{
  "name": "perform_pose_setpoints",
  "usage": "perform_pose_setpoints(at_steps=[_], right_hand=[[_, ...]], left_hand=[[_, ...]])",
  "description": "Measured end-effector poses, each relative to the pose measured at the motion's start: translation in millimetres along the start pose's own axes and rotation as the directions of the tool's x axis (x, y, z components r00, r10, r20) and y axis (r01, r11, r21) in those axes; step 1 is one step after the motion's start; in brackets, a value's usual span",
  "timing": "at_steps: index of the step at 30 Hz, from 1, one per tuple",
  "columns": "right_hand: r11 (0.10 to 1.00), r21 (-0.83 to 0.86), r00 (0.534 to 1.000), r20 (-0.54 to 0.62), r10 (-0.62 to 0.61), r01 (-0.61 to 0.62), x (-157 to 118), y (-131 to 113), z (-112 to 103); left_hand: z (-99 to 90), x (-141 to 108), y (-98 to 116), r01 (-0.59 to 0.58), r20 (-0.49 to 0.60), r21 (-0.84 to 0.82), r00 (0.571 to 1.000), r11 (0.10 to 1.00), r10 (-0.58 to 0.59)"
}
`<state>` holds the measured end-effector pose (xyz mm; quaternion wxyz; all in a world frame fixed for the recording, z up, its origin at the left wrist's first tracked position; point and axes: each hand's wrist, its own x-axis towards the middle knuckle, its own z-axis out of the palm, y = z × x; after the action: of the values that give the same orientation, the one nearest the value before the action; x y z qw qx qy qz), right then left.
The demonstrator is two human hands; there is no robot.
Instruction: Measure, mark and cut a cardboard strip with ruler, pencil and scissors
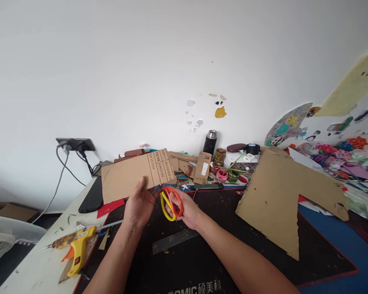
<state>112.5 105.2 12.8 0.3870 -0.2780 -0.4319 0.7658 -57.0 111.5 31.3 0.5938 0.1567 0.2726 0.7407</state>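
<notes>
Pinching printed cardboard (127, 177) between left fingers (139, 189)

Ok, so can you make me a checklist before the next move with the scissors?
1. Printed cardboard piece gripped by the left hand: ok.
2. Orange-and-yellow scissors held by their handles in the right hand: ok.
3. Left fingers clear of the blades: cannot tell, the blades are mostly hidden.
4. Big cardboard sheet apart from both hands: ok.
5. Yellow glue gun cool: cannot tell.
</notes>
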Motion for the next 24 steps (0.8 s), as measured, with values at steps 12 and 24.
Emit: perform_pose_setpoints(at_steps=[12, 24], right_hand=[[0.998, -0.05, 0.998, 0.058, -0.037, 0.04, -7, 10, -11], [0.991, -0.103, 0.997, -0.013, -0.082, 0.08, -14, -3, -21]], left_hand=[[6.7, -3, 0, -0.242, -0.097, 0.155, 0.961, 0.958, 0.258], [-0.9, -10, 3, -0.397, -0.081, 0.419, 0.879, 0.816, 0.469]])
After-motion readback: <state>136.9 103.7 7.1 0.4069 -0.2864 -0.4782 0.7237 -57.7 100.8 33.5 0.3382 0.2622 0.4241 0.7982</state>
